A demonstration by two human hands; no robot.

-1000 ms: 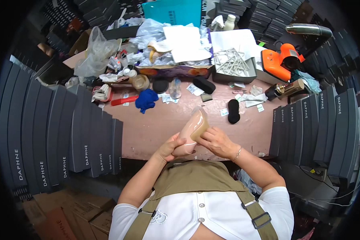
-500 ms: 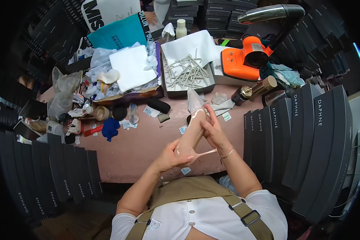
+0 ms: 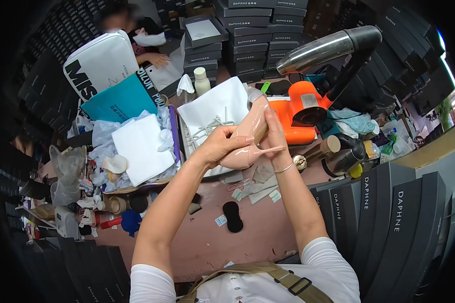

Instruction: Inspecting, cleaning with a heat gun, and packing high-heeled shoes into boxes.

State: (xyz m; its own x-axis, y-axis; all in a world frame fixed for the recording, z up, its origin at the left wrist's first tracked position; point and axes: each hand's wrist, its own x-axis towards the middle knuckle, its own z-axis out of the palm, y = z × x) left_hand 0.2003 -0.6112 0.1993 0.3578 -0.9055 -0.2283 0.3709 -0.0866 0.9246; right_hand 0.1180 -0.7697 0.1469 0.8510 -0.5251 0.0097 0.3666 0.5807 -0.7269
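Observation:
A glossy beige-pink high-heeled pump point(image 3: 241, 157) is held up in both hands, over the front right part of a tray of white sticks point(image 3: 203, 135). My left hand point(image 3: 216, 146) is closed round the back part of the shoe. Along its other side lies my right hand point(image 3: 275, 135), fingers pointing up and pressed to the shoe. The slim heel sticks out to the right across my right palm. The toe points away, near a clear wrapping and an orange machine point(image 3: 302, 112) with a shiny metal tube point(image 3: 333, 46).
Stacked dark shoe boxes point(image 3: 389, 212) flank both sides, more point(image 3: 245, 38) behind. On the pink table point(image 3: 197, 247) lies a black peanut-shaped pad point(image 3: 232, 217). White paper point(image 3: 141, 149) tops a box at left. Across the table, another person's hand point(image 3: 158, 59) rests beside a white bag point(image 3: 98, 63).
Both hands have moved the pump forward and up, from above the bare table to over the stick tray, near the orange machine. My view has tilted upward; another person now shows.

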